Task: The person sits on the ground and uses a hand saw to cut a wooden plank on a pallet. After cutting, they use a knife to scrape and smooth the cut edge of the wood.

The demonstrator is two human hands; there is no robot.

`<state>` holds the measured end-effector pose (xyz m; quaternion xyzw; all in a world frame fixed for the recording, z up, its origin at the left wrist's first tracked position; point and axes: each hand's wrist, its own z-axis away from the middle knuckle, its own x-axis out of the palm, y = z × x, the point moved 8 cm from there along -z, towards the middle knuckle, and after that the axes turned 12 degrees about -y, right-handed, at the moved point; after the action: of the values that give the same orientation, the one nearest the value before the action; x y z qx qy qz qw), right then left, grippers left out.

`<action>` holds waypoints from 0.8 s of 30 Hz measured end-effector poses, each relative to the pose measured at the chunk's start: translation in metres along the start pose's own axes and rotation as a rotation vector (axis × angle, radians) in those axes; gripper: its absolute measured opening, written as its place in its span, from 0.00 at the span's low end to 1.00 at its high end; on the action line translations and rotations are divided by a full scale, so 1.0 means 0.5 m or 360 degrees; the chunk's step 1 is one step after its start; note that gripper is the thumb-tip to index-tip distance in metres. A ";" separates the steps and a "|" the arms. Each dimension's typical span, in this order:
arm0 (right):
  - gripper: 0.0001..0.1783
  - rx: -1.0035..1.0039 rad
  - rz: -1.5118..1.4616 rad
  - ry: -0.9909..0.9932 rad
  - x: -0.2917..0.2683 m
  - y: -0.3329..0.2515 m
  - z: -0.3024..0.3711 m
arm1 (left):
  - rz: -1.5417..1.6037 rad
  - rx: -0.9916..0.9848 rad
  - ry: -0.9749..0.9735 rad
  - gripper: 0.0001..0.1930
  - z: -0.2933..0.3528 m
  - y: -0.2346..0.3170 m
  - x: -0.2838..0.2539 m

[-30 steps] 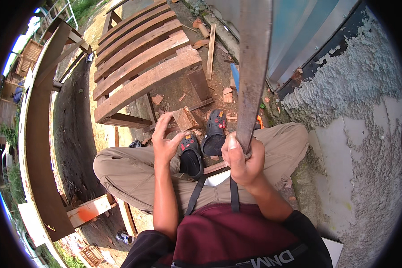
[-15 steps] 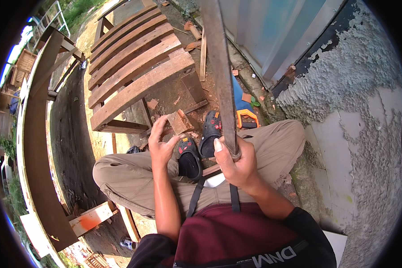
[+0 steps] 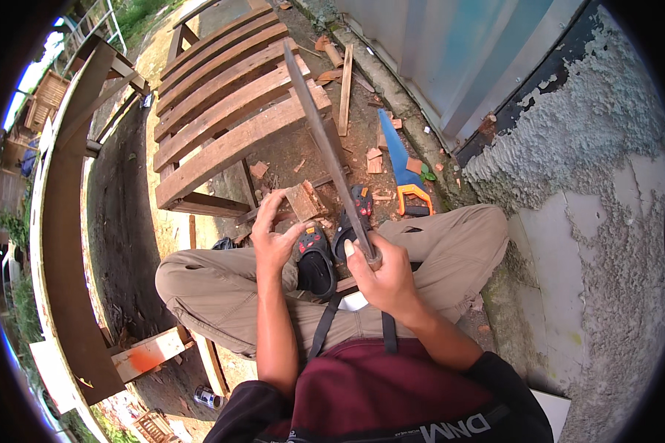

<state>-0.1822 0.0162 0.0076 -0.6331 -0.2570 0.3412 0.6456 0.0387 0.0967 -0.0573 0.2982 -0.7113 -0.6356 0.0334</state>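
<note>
A long, dark machete (image 3: 325, 144) slants up and leftward from my right hand (image 3: 386, 275), its blade passing in front of the pallet-like slatted frame. My right fingers wrap round the handle at its lower end, thumb along the top. My left hand (image 3: 272, 235) has its fingertips and thumb on the left side of a small split wooden block (image 3: 305, 201), just beyond my shoes. The block's upper face looks rough and chipped. Blade and block are apart in height, as far as I can tell.
A slatted wooden frame (image 3: 233, 111) stands ahead. A blue handsaw (image 3: 397, 151) with an orange handle lies right, among wood chips (image 3: 374, 161). A rough wall (image 3: 569, 140) rises at right. A long wooden structure (image 3: 55, 244) runs along the left, near a can (image 3: 208, 397).
The machete has swung from nearly upright to a leftward slant, and my right hand has shifted slightly left. My left hand stays at the block.
</note>
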 end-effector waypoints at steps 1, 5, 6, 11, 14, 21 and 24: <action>0.13 -0.0136 -0.0066 0.0065 -0.021 -0.040 0.000 | -0.0009 0.0013 0.0014 0.37 -0.002 0.001 0.002; 0.09 -0.0400 -0.0339 0.0223 -0.020 -0.001 0.002 | -0.0036 -0.0001 0.0002 0.37 -0.009 0.009 0.009; 0.08 -0.0449 -0.0380 0.0252 -0.008 0.034 -0.003 | -0.0013 0.0013 -0.0006 0.38 -0.009 0.008 0.011; 0.15 0.0435 0.0226 -0.0113 0.068 0.221 0.002 | -0.0159 -0.0076 0.0017 0.39 0.006 0.004 -0.006; 0.16 0.0308 0.0177 -0.0052 0.049 0.166 0.001 | -0.0100 0.0038 0.0069 0.39 0.021 0.002 0.004; 0.13 0.0016 0.0213 0.0012 0.020 0.040 -0.042 | -0.0032 0.0080 0.0053 0.37 0.000 0.010 0.013; 0.12 0.0083 0.0247 -0.0063 0.047 0.086 -0.053 | -0.0028 0.0082 0.0041 0.37 -0.004 0.025 0.020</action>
<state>-0.1521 0.0155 -0.0391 -0.6271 -0.2108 0.4091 0.6284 0.0265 0.0902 -0.0485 0.3134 -0.7243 -0.6135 0.0294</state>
